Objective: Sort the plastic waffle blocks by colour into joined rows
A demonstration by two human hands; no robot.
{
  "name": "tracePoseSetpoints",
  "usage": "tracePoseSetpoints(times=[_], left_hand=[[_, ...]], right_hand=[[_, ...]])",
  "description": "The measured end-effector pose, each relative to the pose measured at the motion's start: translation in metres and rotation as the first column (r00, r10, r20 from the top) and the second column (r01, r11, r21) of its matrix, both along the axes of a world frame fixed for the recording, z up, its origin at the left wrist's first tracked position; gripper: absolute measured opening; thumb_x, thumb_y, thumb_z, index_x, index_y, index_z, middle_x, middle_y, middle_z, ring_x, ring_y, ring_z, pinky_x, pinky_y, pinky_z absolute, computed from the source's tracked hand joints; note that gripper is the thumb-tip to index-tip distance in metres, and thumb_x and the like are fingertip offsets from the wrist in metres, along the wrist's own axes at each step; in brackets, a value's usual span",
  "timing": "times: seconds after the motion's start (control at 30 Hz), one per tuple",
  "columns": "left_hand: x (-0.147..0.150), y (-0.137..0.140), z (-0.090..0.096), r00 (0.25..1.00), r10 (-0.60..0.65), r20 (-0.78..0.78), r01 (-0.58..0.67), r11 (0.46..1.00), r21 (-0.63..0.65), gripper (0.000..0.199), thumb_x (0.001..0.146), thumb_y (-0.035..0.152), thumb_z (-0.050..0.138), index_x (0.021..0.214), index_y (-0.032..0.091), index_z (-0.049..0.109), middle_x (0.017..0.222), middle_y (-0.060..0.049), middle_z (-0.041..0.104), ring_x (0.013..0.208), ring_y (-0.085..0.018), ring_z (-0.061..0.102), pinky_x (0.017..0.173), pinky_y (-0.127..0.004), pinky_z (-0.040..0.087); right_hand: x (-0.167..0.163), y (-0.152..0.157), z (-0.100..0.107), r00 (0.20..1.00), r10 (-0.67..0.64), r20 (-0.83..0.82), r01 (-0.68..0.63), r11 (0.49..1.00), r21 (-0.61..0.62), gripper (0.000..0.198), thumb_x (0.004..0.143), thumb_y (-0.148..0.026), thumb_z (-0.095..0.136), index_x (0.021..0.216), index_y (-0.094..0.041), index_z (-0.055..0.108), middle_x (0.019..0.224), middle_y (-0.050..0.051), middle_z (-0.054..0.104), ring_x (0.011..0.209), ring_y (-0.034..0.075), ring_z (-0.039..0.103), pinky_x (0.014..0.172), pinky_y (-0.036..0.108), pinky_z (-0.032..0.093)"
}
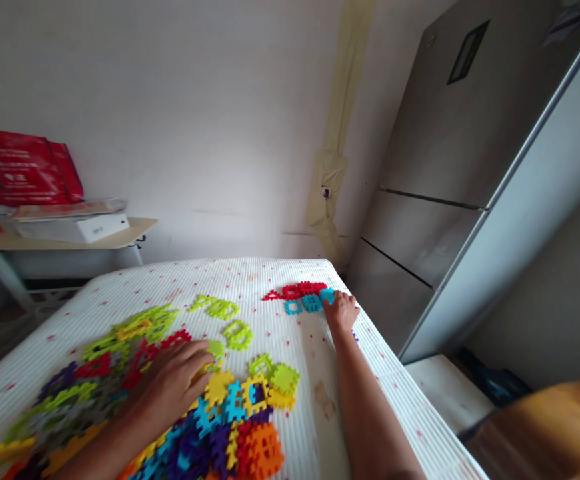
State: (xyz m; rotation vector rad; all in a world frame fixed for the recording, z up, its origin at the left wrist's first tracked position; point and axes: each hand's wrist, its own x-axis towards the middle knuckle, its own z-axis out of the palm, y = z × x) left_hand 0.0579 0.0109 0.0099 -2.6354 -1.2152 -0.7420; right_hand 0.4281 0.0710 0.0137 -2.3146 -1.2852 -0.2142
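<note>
On the mattress-like surface (290, 360), my right hand (341, 311) reaches far forward, its fingers closed on a light blue toothed plastic building piece (326, 295). Beside that hand sit two more light blue pieces, one a hollow square (293, 307), with a row of red pieces (304, 289) just behind. My left hand (183, 370) is over the big mixed pile (185, 443), fingers bent and closed round a green piece (215, 349) at the fingertips. Its palm side is hidden. Loose green pieces (238, 335) lie ahead of it; a yellow square frame (255, 395) is to its right.
A tall grey refrigerator (420, 167) stands close along the right side. At the left is a desk (140, 231) with a white box (77, 228) and a red bag (27, 167). A wall (195, 133) with a taped socket (327, 193) rises behind.
</note>
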Motion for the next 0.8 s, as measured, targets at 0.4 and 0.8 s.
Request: tracePoseSetpoints(times=[0.4,0.8], left_hand=[[0.007,-0.010,0.014,0.998,-0.005,0.057,0.016,0.979,-0.204,0.020,0.082,0.031,0.048,0.084,0.026,0.067,0.090,-0.003,0.068,0.086,-0.018,0.062,0.081,-0.027,0.045],[0.006,-0.009,0.012,0.997,-0.008,0.075,0.024,0.977,-0.212,0.018,0.080,0.029,0.049,0.080,0.025,0.067,0.087,-0.002,0.068,0.085,-0.018,0.062,0.080,-0.027,0.046]], right_hand=[[0.001,0.004,-0.007,0.998,-0.011,0.067,0.016,0.997,-0.076,0.030,0.085,-0.036,0.047,0.102,-0.015,0.061,0.106,0.015,0.060,0.104,0.028,0.046,0.081,0.040,0.030],[-0.002,0.001,-0.003,0.998,-0.009,0.068,0.019,0.990,-0.143,0.029,0.085,-0.034,0.045,0.105,-0.017,0.058,0.109,0.013,0.060,0.104,0.025,0.048,0.080,0.039,0.031]])
